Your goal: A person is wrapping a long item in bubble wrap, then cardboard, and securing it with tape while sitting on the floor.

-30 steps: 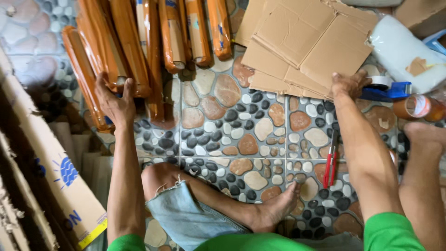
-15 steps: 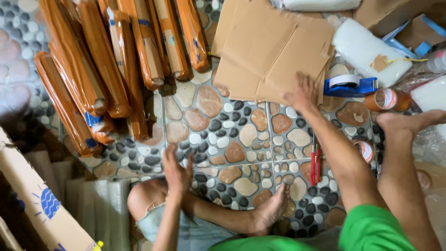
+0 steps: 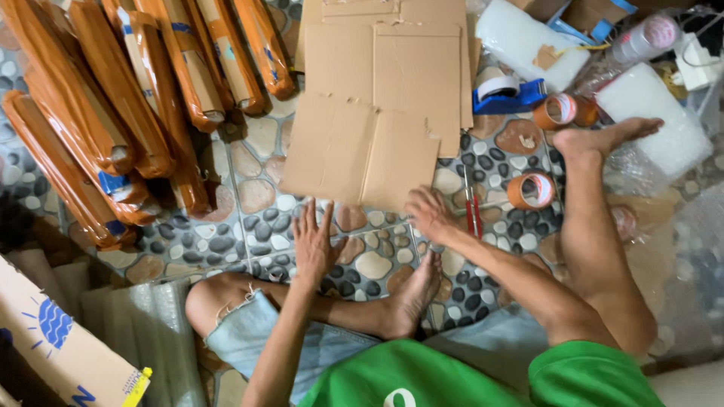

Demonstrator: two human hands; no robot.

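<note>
While both hands (image 3: 315,240) hover, flat cardboard (image 3: 360,154) lies lengthwise away.

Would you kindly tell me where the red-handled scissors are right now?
In the head view, the red-handled scissors lie on the pebble floor just right of the right hand, below the flat cardboard.

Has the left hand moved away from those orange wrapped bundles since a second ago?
Yes. The left hand has left the orange wrapped bundles and now hovers open over the pebble floor, just below the flat cardboard sheet.
</note>
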